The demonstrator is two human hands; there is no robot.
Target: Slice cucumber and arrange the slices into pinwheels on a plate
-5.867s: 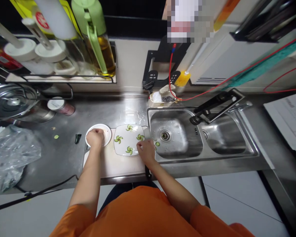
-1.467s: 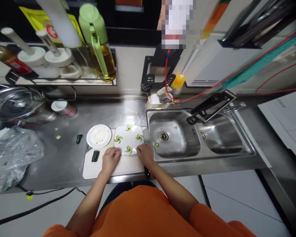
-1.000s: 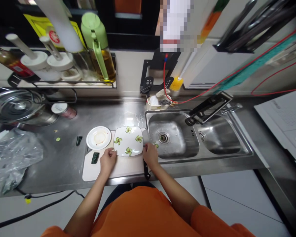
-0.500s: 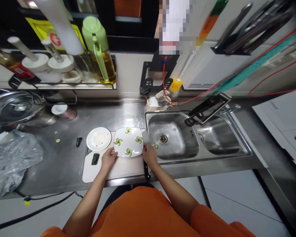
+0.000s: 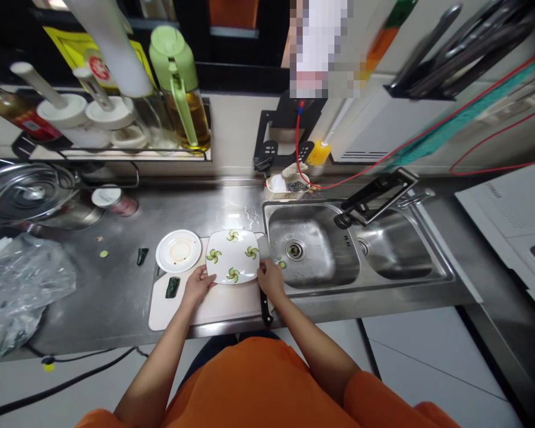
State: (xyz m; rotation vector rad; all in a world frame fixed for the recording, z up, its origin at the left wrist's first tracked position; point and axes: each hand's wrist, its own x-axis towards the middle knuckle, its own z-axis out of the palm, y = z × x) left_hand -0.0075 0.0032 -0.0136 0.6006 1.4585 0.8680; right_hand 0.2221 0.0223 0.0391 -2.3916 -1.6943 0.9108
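My left hand grips the lower left edge of a squarish white plate, its thumb over the rim. At the plate's right edge my right hand is closed on the rim. Several green pinwheel shapes, which look like cucumber slices with a red centre, are spaced around the plate. Beneath it lies a white cutting board, with a dark green cucumber piece left of my left hand. A knife with a black handle lies by my right wrist, its blade mostly hidden.
A round white plate with brownish stains stands left of the held plate. Farther left are a dark green scrap, a plastic bag and a lidded pot. To the right is a double sink with a black faucet.
My left thumb has shifted slightly right on the plate's rim. The plate and my right hand stay in place.
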